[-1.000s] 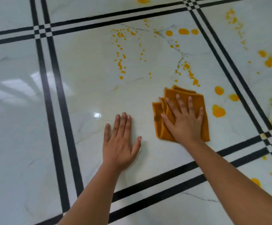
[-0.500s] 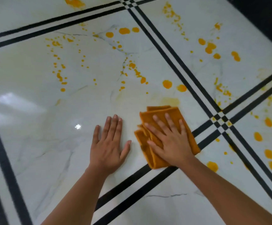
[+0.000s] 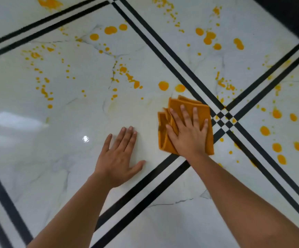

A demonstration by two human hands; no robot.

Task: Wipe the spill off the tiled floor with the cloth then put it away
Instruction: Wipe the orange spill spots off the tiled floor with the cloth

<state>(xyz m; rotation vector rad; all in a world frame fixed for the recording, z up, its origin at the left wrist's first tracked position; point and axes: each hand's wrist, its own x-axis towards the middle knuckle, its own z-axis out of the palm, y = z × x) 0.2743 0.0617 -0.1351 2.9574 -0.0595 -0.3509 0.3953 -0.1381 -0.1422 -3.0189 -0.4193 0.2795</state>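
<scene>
A folded orange cloth lies flat on the white marble-look tiled floor, beside the checkered crossing of black grout bands. My right hand presses down on the cloth with fingers spread. My left hand rests palm-down on the bare tile just left of the cloth, holding nothing. The spill is orange-yellow drops and blobs: two round blobs just beyond the cloth, a scattered trail at the left, more drops on the tile to the right.
Double black bands cross the floor diagonally under my right forearm. A dark strip fills the top right corner. Further splatter lies on the far tile.
The cloth under my right hand slid right across the tile, over one large blob that is now gone, toward the band crossing. My left hand stayed planted. The view swung right.
</scene>
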